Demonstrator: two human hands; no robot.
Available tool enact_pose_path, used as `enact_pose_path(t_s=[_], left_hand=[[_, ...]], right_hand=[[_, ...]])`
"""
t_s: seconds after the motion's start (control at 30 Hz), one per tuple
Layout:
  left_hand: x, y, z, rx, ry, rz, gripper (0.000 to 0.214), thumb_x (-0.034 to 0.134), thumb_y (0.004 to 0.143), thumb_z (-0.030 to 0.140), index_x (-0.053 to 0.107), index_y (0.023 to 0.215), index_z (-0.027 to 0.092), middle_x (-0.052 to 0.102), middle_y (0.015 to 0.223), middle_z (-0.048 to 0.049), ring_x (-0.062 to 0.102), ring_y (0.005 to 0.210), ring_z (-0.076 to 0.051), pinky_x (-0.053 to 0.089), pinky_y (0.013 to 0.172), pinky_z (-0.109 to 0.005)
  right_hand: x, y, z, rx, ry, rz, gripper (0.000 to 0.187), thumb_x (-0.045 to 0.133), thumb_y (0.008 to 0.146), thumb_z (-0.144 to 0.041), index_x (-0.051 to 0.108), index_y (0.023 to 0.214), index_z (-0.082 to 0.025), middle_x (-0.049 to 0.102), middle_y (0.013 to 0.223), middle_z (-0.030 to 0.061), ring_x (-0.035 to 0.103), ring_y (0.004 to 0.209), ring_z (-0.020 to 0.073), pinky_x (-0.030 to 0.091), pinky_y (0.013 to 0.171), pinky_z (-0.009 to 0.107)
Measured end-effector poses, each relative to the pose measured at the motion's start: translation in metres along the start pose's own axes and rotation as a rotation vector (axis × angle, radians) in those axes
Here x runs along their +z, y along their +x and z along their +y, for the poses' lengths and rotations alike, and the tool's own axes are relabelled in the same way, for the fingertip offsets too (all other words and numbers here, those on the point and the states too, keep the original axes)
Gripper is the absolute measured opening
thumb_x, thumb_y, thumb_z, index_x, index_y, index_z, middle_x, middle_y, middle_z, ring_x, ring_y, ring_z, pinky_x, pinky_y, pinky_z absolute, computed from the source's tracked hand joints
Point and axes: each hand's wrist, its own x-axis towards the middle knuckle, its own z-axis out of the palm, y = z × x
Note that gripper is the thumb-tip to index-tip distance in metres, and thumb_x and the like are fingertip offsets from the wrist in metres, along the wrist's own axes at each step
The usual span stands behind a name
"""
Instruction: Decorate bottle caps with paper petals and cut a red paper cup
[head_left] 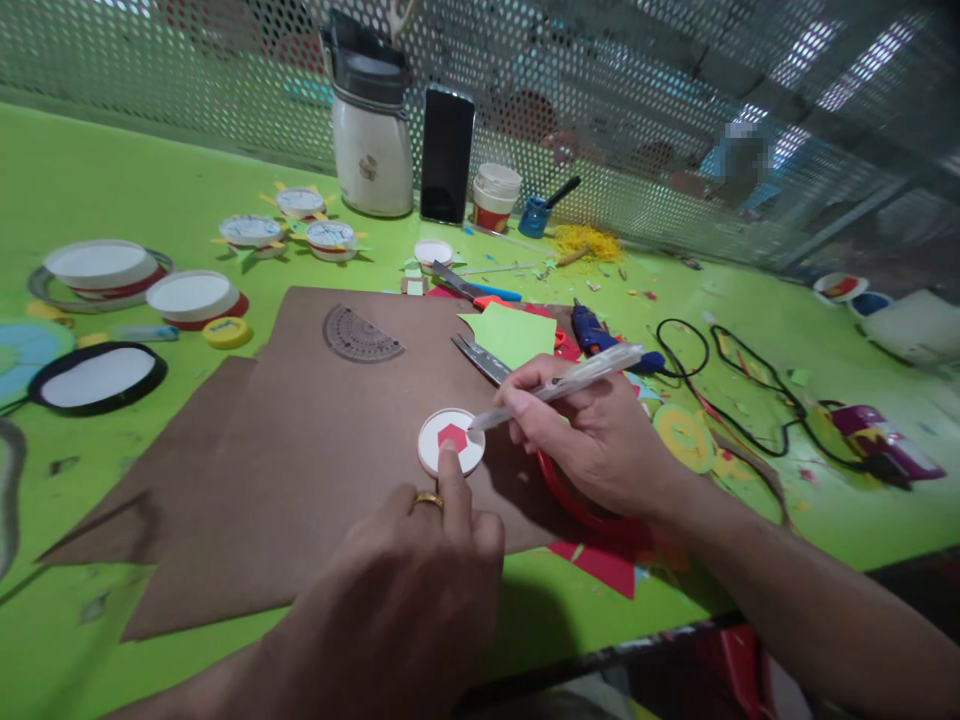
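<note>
A small white round disc (430,456) with a raised rim lies on the brown cardboard (330,430). On its middle is a red paper hexagon (450,436). My left hand (427,570), wearing a ring, holds the hexagon down with an outstretched index fingertip; its other fingers are curled in. A clear-barrelled pen (577,375) is gripped in my right hand (577,430), its tip touching or just over the disc beside the hexagon's right edge. Under and behind my right hand lie scissors (480,358) with red handles, partly hidden, and a piece of light green paper (514,335).
A clear protractor (360,335) lies on the cardboard. Behind stand a white jar (373,150), a phone (447,155) and a blue paint pot (535,215). A blue glue gun (596,330) with a looping black cord is at right. White-topped lids (193,297) sit at left.
</note>
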Motion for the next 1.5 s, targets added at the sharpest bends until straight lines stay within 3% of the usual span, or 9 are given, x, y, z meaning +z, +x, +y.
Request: enact_pose_path(t_s=[0.1,0.27,0.53,0.67,0.93,1.13,1.5], left_hand=[[0.002,-0.002,0.001,0.005,-0.014,0.001,0.023,0.051,0.071,0.019,0.068,0.085,0.013,0.067,0.114,-0.0271,0.066,0.074,-0.03,0.043,0.055,-0.039],[0.002,-0.002,0.001,-0.032,-0.015,0.048,0.029,0.05,0.067,0.015,0.071,0.088,0.012,0.07,0.109,-0.0257,0.066,0.075,-0.031,0.045,0.057,-0.039],[-0.013,0.012,-0.004,-0.053,-0.012,-0.145,0.019,0.049,0.068,0.012,0.065,0.073,0.018,0.073,0.103,-0.0242,0.058,0.048,-0.024,0.04,0.045,-0.036],[-0.01,0.011,-0.004,-0.045,-0.002,-0.113,0.019,0.048,0.068,0.012,0.064,0.075,0.017,0.072,0.103,-0.0281,0.055,0.044,-0.024,0.037,0.042,-0.036],[-0.007,0.011,-0.001,-0.068,0.037,-0.111,0.032,0.044,0.07,0.011,0.068,0.091,0.012,0.071,0.104,-0.0295,0.052,0.042,-0.024,0.037,0.043,-0.037],[-0.017,0.015,-0.002,-0.059,0.012,-0.225,0.024,0.046,0.068,0.005,0.063,0.08,0.016,0.072,0.105,-0.0274,0.055,0.044,-0.023,0.042,0.045,-0.036],[-0.017,0.014,-0.003,-0.074,-0.028,-0.249,0.019,0.05,0.069,0.004,0.06,0.077,0.018,0.069,0.113,-0.0273,0.059,0.048,-0.024,0.046,0.046,-0.037]], right_hand=[[0.001,0.0,0.001,0.003,0.006,-0.007,0.017,0.05,0.095,-0.022,0.06,0.082,-0.016,0.057,0.063,-0.0043,0.052,0.057,0.0084,0.043,0.058,0.022],[0.001,0.0,0.001,0.004,0.001,0.002,0.015,0.051,0.094,-0.02,0.06,0.083,-0.015,0.057,0.063,-0.0043,0.053,0.058,0.0081,0.044,0.06,0.021],[0.001,-0.001,-0.001,-0.008,-0.013,-0.005,0.016,0.05,0.094,-0.02,0.06,0.082,-0.015,0.057,0.063,-0.0046,0.053,0.058,0.0076,0.044,0.059,0.02],[0.0,-0.001,-0.003,-0.023,-0.038,-0.014,0.017,0.051,0.094,-0.018,0.059,0.08,-0.015,0.055,0.062,-0.0048,0.052,0.057,0.0075,0.043,0.059,0.02],[-0.001,-0.004,-0.005,-0.047,-0.056,-0.028,0.016,0.051,0.093,-0.016,0.059,0.078,-0.015,0.056,0.062,-0.0054,0.052,0.057,0.0064,0.041,0.059,0.018],[-0.002,-0.004,-0.005,-0.05,-0.042,-0.034,0.016,0.051,0.092,-0.016,0.059,0.078,-0.015,0.055,0.061,-0.0057,0.051,0.056,0.0064,0.042,0.058,0.018],[-0.001,-0.007,-0.001,-0.001,0.031,0.021,0.016,0.051,0.094,-0.022,0.059,0.081,-0.016,0.057,0.062,-0.0041,0.053,0.056,0.0087,0.045,0.057,0.021]])
